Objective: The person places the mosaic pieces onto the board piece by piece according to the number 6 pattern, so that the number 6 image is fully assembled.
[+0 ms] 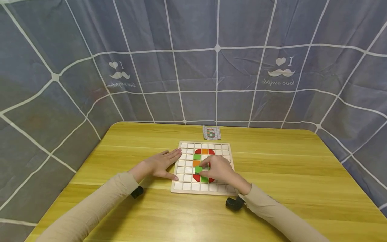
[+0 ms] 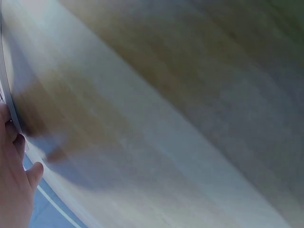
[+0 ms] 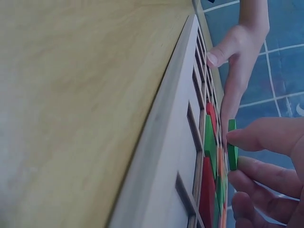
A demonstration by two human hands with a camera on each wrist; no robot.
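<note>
A pale wooden grid board lies on the table, with red, orange and green tiles set in a ring of its cells. My right hand pinches a green square tile between thumb and fingers, close over the left side of that ring. Below the pinched tile is a red rounded piece; above it sits an orange square. The right hand hides part of the ring's right side. My left hand lies with fingers spread at the board's left edge, fingertips and thumb tip over the rim.
A small printed card showing a coloured grid pattern lies behind the board. Yellow wood-grain table surrounds both. A grey curtain with white lines hangs beyond the table's far edge. Black wrist devices show under both wrists.
</note>
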